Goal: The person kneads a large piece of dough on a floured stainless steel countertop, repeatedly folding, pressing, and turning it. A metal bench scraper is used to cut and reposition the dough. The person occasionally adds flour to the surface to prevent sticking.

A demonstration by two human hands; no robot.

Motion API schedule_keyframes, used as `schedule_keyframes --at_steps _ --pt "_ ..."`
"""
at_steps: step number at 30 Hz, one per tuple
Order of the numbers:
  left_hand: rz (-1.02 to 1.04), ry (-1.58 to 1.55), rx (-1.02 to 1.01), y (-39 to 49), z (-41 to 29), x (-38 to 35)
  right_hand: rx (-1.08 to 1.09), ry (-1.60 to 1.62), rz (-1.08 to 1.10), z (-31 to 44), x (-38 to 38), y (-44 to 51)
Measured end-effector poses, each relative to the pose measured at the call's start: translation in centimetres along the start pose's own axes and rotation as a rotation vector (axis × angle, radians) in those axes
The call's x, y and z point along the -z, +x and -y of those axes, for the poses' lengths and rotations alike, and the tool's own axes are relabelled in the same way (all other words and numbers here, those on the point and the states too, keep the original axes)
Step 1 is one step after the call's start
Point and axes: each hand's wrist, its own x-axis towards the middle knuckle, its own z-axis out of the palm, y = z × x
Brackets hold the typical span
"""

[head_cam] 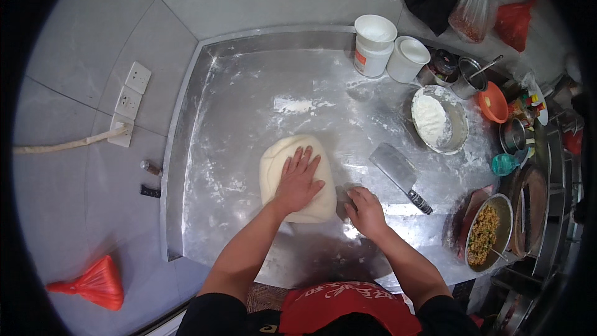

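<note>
A large slab of pale dough (275,168) lies on the stainless-steel worktop (233,116), a fold line showing along its upper left side. Flat on top of it rests my left hand (301,179), fingers spread. Just right of the dough, apart from it, my right hand (366,210) hovers over or rests on the steel with fingers loosely curled. Nothing shows in that hand, though its palm side is hidden. Farther right lies a cleaver (396,168) with a dark wrapped handle, its blade toward the upper left.
A metal bowl of flour (431,119) stands at the right rear, near white plastic tubs (374,51). Front right, a bowl of chopped filling (485,233) sits beside a round wooden chopping board (531,210). A raised rim (175,149) edges the worktop's left side. Loose flour streaks (298,105) mark the steel.
</note>
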Motion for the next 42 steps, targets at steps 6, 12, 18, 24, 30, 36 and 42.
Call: schedule_keyframes --at_steps 6,12,18,24,30,36,42 --pt "-0.56 -0.274 0.362 -3.4 5.0 2.0 -0.15 0.082 0.076 -0.2 -1.0 1.7" --pt "-0.158 -0.66 0.737 -1.5 10.0 1.5 -0.446 0.487 0.222 0.7 -5.6 11.9" --pt "-0.332 -0.748 0.488 0.4 6.8 2.9 -0.557 0.701 0.168 6.5 -3.0 17.7" --pt "-0.489 -0.681 0.469 9.7 10.0 9.7 -0.288 0.478 -0.027 4.2 -3.4 29.5" --pt "-0.421 -0.999 0.484 18.4 16.7 4.3 -0.372 0.181 0.08 -3.6 -7.4 35.8" --pt "-0.54 -1.213 0.553 14.7 12.1 1.8 -0.387 0.352 0.076 -1.8 -7.6 31.3" --pt "-0.447 -1.275 0.561 2.0 5.3 -2.1 -0.271 0.356 0.103 1.8 -4.9 16.8"
